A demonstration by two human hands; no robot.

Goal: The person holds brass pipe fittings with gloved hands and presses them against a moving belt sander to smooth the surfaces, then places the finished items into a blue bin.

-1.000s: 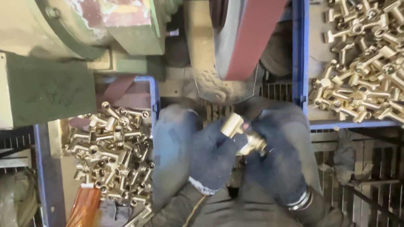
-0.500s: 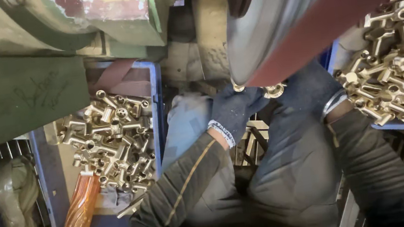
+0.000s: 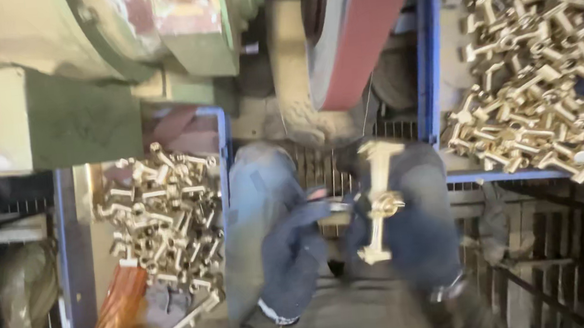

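Observation:
A long brass fitting (image 3: 379, 202) with a round boss at its middle is held upright between my two gloved hands, below the sanding belt. My right hand (image 3: 420, 230), in a dark blue glove, grips it from the right. My left hand (image 3: 294, 256), also in a dark glove, touches its left side with the fingertips. A red-brown sanding belt (image 3: 364, 28) on its wheel runs just above and behind the fitting, apart from it.
A blue crate (image 3: 74, 277) at the left holds several brass fittings (image 3: 161, 212) and an orange-wrapped handle (image 3: 111, 324). Another blue crate (image 3: 432, 65) at the upper right is heaped with brass fittings (image 3: 533, 69). A green machine body (image 3: 83, 70) fills the upper left. A metal grate lies below.
My hands have pulled the brass fitting down and away from the belt, back in front of me. The view has swung back from the belt toward the crates.

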